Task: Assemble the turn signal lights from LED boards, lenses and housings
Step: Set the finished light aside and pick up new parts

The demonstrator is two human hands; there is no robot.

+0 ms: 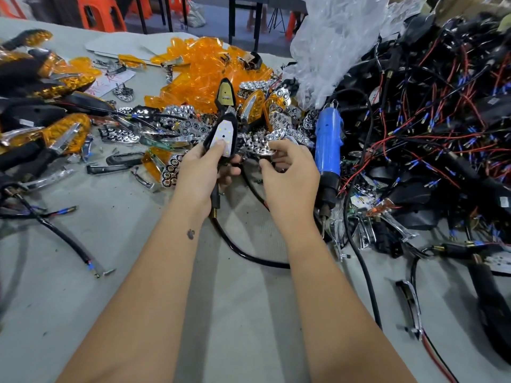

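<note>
Fingers point(221, 143) of my left hand point(203, 172) grip a housing point(233, 128) with LED board point(221, 135) seated, above the desk point(138, 272). Right hand point(289, 175) apparently pinches a reflector point(257, 146).

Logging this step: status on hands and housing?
Left hand grips housing, LED board seated. Right hand picks chrome reflector from pile. Nothing blocking.

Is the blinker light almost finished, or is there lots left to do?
Partly done. The left hand holds a black housing with the white LED board already in. The right hand is picking a chrome reflector. An orange lens still has to go on.
</note>
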